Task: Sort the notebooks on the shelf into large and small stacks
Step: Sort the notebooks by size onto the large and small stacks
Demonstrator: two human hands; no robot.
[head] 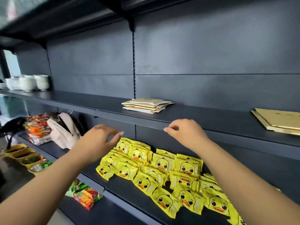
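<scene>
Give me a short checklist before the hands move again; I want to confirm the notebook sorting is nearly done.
1. Left hand free: ok, fingers loosely extended, holding nothing.
2. Right hand free: ok, fingers loosely curled, nothing between them.
3. Stack of small pale-yellow notebooks on the dark metal shelf: ok, though its edges are fanned out, not squared.
4. Stack of large tan notebooks apart from the small one: ok, further right on the same shelf; partly cut off by the frame edge.
5. Stray notebooks left on the shelf: cannot tell, none between the stacks, but the shelf runs out of view.
6. Yellow duck-print snack packets under the hands: ok, on the lower shelf, untouched.
</scene>
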